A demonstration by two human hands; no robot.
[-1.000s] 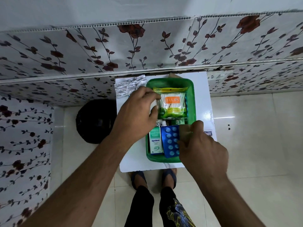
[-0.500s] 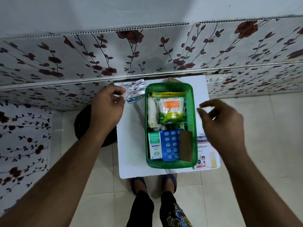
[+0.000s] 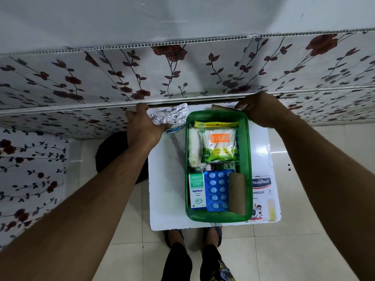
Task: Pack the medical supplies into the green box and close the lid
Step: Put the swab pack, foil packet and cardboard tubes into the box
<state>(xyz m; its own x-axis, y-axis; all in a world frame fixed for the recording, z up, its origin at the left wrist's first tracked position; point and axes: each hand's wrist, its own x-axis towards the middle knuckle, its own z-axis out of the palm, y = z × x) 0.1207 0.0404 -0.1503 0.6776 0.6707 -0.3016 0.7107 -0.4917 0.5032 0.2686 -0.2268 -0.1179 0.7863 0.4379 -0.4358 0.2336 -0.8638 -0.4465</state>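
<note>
The green box (image 3: 246,159) stands open on a white board (image 3: 168,189). Inside lie a Tulips cotton-bud pack (image 3: 220,145), a yellow sachet (image 3: 215,124), a white gauze roll (image 3: 193,148), an Optibex carton (image 3: 196,191), a blue pill blister (image 3: 217,190) and a brown cardboard tube (image 3: 237,192). My left hand (image 3: 142,127) is at the board's far left corner, fingers spread, thumb against a silver foil strip (image 3: 170,116). My right hand (image 3: 258,110) hovers over the box's far right corner, fingers apart near a brown piece (image 3: 218,107). No lid is in view.
A Hansaplast plaster pack (image 3: 261,197) lies on the board, partly under the box's right side. The flowered wall panel (image 3: 182,78) and its ledge run just behind the board. A black round object (image 3: 113,153) sits on the tiled floor at left; my feet are below the board.
Both hands have left the box and moved to the board's far edge. The left went to the foil strip; the right swung up from the near right side to the far right corner.
</note>
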